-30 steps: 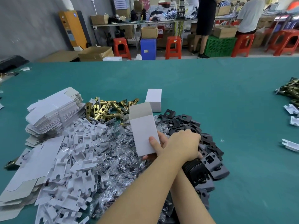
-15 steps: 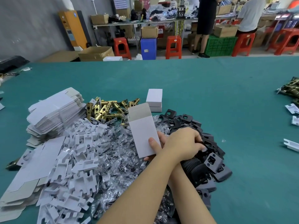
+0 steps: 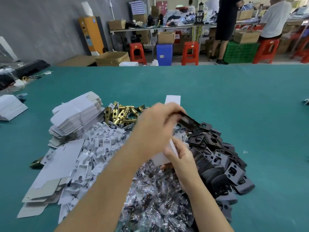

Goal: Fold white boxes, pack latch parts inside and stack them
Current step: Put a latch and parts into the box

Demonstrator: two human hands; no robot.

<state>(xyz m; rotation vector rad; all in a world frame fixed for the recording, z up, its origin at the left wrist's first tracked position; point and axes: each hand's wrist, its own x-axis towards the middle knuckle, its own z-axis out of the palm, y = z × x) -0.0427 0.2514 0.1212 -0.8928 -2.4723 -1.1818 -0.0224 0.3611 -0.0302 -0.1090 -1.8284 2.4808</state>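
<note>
- No brand, label or writing is readable anywhere.
- The left hand (image 3: 155, 129) pinches a black latch plate (image 3: 189, 121) above the piles.
- The right hand (image 3: 179, 156) grips the white box (image 3: 158, 159), low over the bagged parts (image 3: 155, 198).
- 1 closed box (image 3: 173, 99) lies beyond, near brass latches (image 3: 120, 114).
- Flat box blanks (image 3: 76, 114) stack left on the green table (image 3: 234, 97).
- Red stools (image 3: 189, 52) and 2 standing people fill the workshop behind.

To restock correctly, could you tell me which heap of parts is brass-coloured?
The latch bolts heap, farthest from the person, beside the stack of flat boxes; the other heaps are white, clear-bagged or black.
</note>
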